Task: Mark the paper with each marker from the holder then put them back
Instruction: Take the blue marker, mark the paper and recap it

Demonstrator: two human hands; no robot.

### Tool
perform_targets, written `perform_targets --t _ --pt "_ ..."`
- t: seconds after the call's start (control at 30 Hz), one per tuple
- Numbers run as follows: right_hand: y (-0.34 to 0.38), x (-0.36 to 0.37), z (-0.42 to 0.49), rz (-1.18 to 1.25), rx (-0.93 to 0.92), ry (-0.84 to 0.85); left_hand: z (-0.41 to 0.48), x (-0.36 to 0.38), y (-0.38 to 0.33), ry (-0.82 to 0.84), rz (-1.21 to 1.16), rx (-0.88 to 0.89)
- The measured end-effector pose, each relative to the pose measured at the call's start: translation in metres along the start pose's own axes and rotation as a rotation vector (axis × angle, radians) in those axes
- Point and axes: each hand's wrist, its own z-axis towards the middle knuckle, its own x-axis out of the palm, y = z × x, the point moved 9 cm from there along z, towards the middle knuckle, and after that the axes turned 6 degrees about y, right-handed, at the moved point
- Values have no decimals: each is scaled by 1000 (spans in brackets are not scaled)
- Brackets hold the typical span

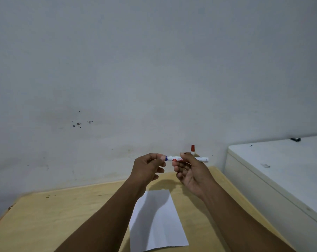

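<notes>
I hold a white marker (202, 159) level above the table, its blue end pointing left. My right hand (189, 170) grips its barrel. My left hand (147, 167) pinches the blue cap (166, 158) at its left end. A white sheet of paper (156, 220) lies on the wooden table (53, 215) below my forearms. Behind my right hand a red-capped marker (192, 149) stands upright; the holder itself is hidden by my hand.
A white chest-like cabinet (281, 179) stands against the table's right side, with a small dark object (295, 139) on its far edge. A grey wall (154, 70) rises directly behind the table.
</notes>
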Motion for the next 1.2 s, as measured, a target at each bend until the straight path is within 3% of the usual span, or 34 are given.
perform_targets --t 0.4,0.6,0.73,0.9,1.1,1.2 --pt "5 -6 16 54 24 61 27 18 -30 40 147 126" --pt "38 -34 19 -378 106 6 43 22 -64 -90 468 301" --pt "68 -68 15 -629 3 -156 58 44 -77 -100 681 380" --pt "77 -66 17 -1002 -195 -219 79 72 -73 -64 869 402" --pt "59 -50 35 -1197 -318 -169 99 89 -52 77 900 299" --pt "52 -44 44 -1228 -348 -178 100 80 -49 62 825 266"
